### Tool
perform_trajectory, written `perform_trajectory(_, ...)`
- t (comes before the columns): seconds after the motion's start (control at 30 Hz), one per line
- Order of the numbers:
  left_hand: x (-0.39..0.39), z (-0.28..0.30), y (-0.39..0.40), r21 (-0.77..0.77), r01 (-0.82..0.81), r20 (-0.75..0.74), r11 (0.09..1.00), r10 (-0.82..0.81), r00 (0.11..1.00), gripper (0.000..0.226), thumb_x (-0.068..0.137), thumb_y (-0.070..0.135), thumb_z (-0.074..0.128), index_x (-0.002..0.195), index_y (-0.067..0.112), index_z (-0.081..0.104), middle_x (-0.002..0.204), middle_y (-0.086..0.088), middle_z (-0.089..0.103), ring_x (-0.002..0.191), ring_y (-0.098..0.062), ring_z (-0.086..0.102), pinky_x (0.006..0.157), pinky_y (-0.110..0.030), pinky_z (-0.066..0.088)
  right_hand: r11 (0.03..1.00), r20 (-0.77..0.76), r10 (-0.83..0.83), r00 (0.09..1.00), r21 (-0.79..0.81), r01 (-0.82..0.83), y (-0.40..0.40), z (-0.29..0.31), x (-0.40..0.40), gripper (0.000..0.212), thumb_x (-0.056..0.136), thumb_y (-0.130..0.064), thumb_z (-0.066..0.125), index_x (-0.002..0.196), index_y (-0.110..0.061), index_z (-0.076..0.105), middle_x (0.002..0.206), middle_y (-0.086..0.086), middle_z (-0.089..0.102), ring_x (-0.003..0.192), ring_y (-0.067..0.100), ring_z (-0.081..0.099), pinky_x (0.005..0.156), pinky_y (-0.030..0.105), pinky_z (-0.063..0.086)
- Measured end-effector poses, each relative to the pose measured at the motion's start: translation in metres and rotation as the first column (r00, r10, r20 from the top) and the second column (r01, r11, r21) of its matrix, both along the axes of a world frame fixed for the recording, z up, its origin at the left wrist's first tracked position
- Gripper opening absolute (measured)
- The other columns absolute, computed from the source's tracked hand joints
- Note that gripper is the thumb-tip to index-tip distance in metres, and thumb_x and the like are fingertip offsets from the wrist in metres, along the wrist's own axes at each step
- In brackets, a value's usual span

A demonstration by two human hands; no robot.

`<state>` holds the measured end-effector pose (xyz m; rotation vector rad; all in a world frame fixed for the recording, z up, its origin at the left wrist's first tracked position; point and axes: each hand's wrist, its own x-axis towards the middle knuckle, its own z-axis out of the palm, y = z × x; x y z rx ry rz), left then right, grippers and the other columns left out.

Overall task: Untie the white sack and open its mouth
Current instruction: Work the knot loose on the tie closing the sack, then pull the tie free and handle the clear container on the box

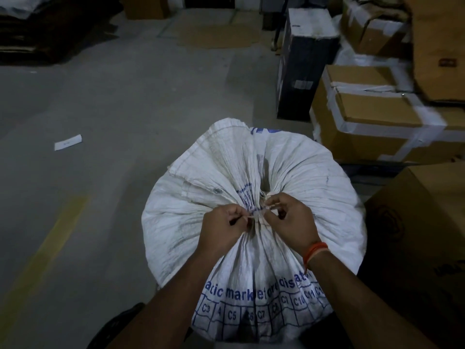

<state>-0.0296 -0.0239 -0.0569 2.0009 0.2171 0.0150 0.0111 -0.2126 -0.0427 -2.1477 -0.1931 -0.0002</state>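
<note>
A full white woven sack point(302, 172) with blue print stands upright on the floor right in front of me. Its mouth is gathered into a tight neck, and a thin pale tie string point(257, 214) is wound around that neck. The loose top flap fans out toward the upper left. My left hand point(224, 229) pinches the string at the left side of the neck. My right hand point(289, 219), with an orange thread band on the wrist, pinches the string on the right side. The knot itself is mostly hidden by my fingers.
Taped cardboard boxes point(372, 117) are stacked to the right, with a tall black box point(302, 64) behind them and a brown carton point(425, 227) close at the right. A paper slip point(68, 142) lies on the grey concrete floor point(100, 96) at the left.
</note>
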Motion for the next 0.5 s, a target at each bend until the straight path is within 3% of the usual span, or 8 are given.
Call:
perform_trajectory(0.07, -0.009, -0.001, -0.003, 0.113, 0.019, 0.030, 0.993, -0.022, 0.999, 0.006, 0.087, 0.025, 0.074, 0.087, 0.025, 0.081, 0.079, 0.010, 0.080, 0.075, -0.003, 0.075, 0.074, -0.028, 0.061, 0.995, -0.010, -0.094, 0.996, -0.039, 0.093, -0.007, 0.003, -0.007, 0.023, 0.079, -0.017, 0.079, 0.099, -0.020, 0.070, 0.080, -0.005, 0.072, 0.062, 0.000, 0.060, 0.066, 0.023, 0.051)
perform_trajectory(0.2, -0.029, 0.009, -0.014, 0.259, -0.080, 0.218, 0.963, 0.023, 0.976, 0.008, 0.089, 0.030, 0.074, 0.090, 0.025, 0.080, 0.067, 0.012, 0.065, 0.066, -0.009, 0.065, 0.063, -0.026, 0.052, 0.974, -0.054, -0.225, 0.973, -0.032, 0.223, -0.022, 0.015, -0.026, 0.009, 0.077, -0.016, 0.083, 0.084, -0.018, 0.078, 0.069, -0.004, 0.068, 0.061, 0.001, 0.058, 0.063, 0.022, 0.044)
perform_trajectory(0.27, -0.036, 0.018, -0.018, 0.271, -0.119, 0.318, 0.955, 0.028, 0.948, 0.011, 0.089, 0.030, 0.070, 0.097, 0.026, 0.078, 0.074, 0.014, 0.063, 0.072, -0.011, 0.063, 0.068, -0.028, 0.053, 0.970, -0.051, -0.244, 0.968, -0.021, 0.243, -0.028, 0.023, -0.037, 0.010, 0.076, -0.014, 0.084, 0.077, -0.020, 0.077, 0.066, 0.000, 0.069, 0.059, 0.002, 0.057, 0.058, 0.016, 0.042)
perform_trajectory(0.37, -0.039, 0.028, -0.022, 0.282, -0.101, 0.352, 0.954, -0.005, 0.936, 0.022, 0.088, 0.024, 0.071, 0.109, 0.027, 0.075, 0.089, 0.011, 0.070, 0.083, -0.011, 0.064, 0.078, -0.031, 0.055, 0.963, -0.059, -0.268, 0.962, -0.013, 0.268, -0.037, 0.034, -0.052, 0.014, 0.076, -0.015, 0.084, 0.073, -0.025, 0.075, 0.070, 0.002, 0.074, 0.062, 0.006, 0.061, 0.056, 0.004, 0.038)
perform_trajectory(0.5, -0.035, 0.051, -0.033, 0.298, -0.001, 0.387, 0.955, -0.120, 0.914, 0.030, 0.086, 0.011, 0.072, 0.112, 0.026, 0.073, 0.100, 0.007, 0.072, 0.088, -0.010, 0.067, 0.083, -0.031, 0.057, 0.950, -0.058, -0.312, 0.948, -0.009, 0.312, -0.053, 0.050, -0.072, 0.009, 0.076, -0.017, 0.084, 0.075, -0.023, 0.077, 0.071, -0.002, 0.074, 0.066, 0.007, 0.064, 0.062, 0.020, 0.046)
